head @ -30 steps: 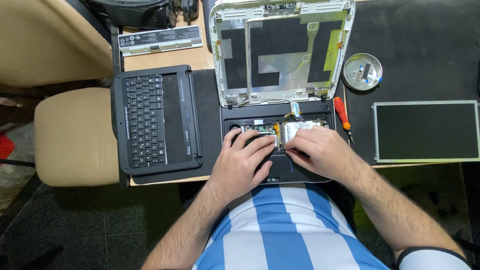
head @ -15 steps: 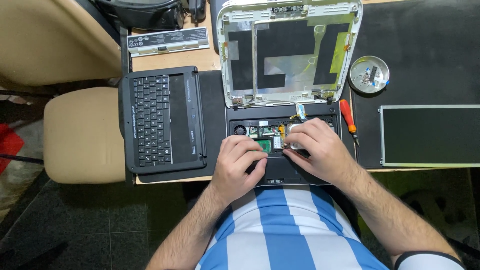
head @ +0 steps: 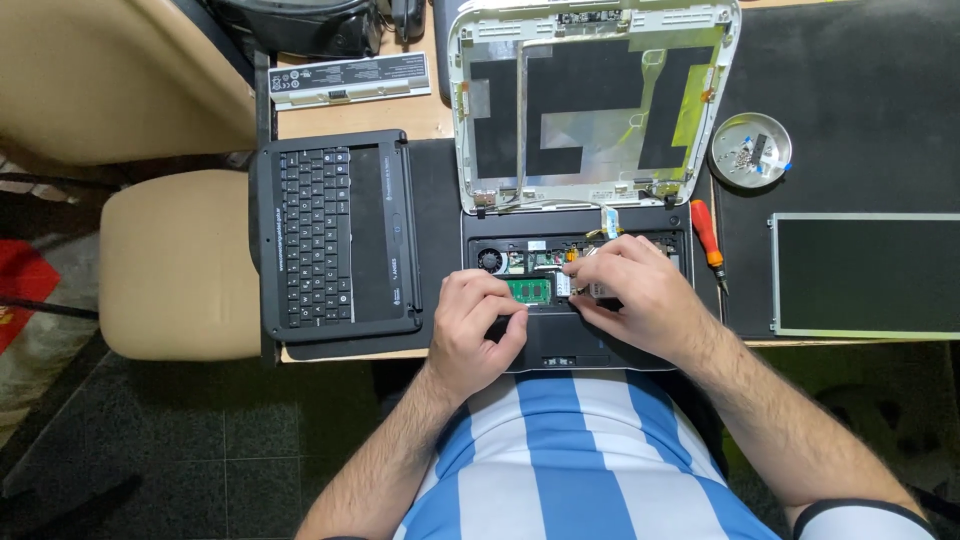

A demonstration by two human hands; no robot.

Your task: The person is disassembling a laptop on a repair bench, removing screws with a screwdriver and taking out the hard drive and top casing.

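Over the opened laptop base (head: 575, 345), my right hand (head: 640, 295) is pinching a small, probably fragile component by its edges, while my left hand (head: 480, 325) is resting curled, grasping nothing.

Matt black plastic laptop base (head: 560, 345), foil-lined white lid shell (head: 595, 100), shiny metal dish (head: 750, 152)

Before us the wooden desk (head: 440, 118) carries a black mat (head: 860, 90), a grey battery (head: 350, 78) far left, and a keyboard panel (head: 335, 238) at its left.
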